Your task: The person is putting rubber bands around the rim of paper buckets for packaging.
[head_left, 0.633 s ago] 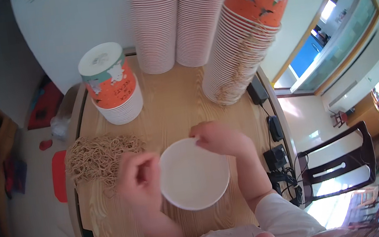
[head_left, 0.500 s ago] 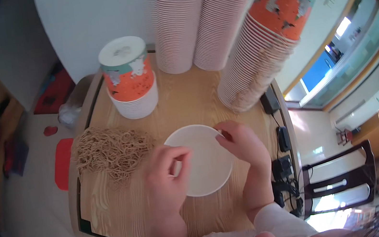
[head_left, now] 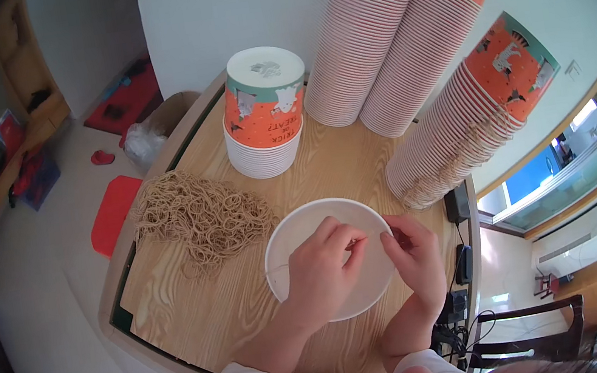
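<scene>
Nearest to the person, both hands work over one white lid [head_left: 306, 239] that lies flat on the tabletop [head_left: 202, 314]. The left hand [head_left: 323, 278] rests on the lid's middle with the fingers pinched together on a thin rubber band [head_left: 276, 268], which runs out to the lid's left edge. The right hand [head_left: 417, 257] sits at the lid's right edge, its fingertips closed on the same band, I think, though the strand is too thin there to be sure.

To do this step well, I judge the band should be kept tight between the two hands while the lid stays flat, so it does not slip off the rim.

Left of the lid lies one loose pile of bands [head_left: 200, 219]. Behind the lid stands one short cup stack [head_left: 263, 115] with a lid on top. Further behind and right of the lid lean three tall cup stacks [head_left: 400, 42].
</scene>
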